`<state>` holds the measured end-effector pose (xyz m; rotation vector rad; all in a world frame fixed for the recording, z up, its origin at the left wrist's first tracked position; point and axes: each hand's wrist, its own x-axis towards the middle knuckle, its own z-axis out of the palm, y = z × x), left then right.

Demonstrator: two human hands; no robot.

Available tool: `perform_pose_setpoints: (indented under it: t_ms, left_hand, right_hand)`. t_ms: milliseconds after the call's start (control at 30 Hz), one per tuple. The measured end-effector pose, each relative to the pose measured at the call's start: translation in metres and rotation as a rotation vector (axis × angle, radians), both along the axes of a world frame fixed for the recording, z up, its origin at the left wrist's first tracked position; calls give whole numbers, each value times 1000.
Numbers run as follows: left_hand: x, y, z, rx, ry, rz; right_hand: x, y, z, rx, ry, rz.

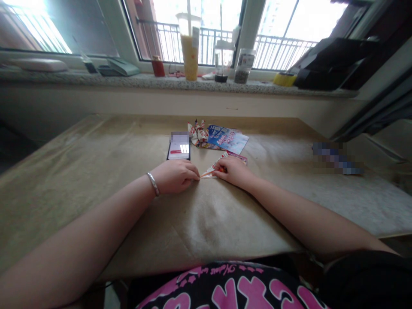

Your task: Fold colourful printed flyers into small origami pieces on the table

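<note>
A folded red-and-white printed paper (210,171) lies on the table, its pointed end facing left. My right hand (233,171) holds it from above, fingers on the paper. My left hand (174,177) is curled, its fingertips pinching at the paper's pointed tip. A silver bangle (153,184) circles my left wrist. Just beyond my hands lie a phone (178,151), partly blurred, a small pile of folded red-and-white paper pieces (197,134), and blue printed sheets (228,139).
Brown paper (206,223) covers the table. A blurred object (336,159) lies at the right. Beyond the table, a granite windowsill (180,83) holds a plastic cup of yellow drink (189,56), a red jar (158,66), and other containers. A black bag (331,64) sits at its right end.
</note>
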<state>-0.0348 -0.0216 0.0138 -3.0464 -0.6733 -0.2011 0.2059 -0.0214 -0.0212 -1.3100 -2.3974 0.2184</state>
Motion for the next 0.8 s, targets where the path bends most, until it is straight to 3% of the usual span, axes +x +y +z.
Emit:
perform_pose_setpoints:
  t_ms: [200,533,800]
  left_hand:
    - [-1,0,-3,-20,-54,13]
    - [11,-7,-11,94,-115,5]
    - [12,-7,-12,84,-81,21]
  right_hand:
    - [-1,2,-3,21,7,2]
    - [-3,-1,0,54,32,8]
    - [0,-7,3,308,-85,261]
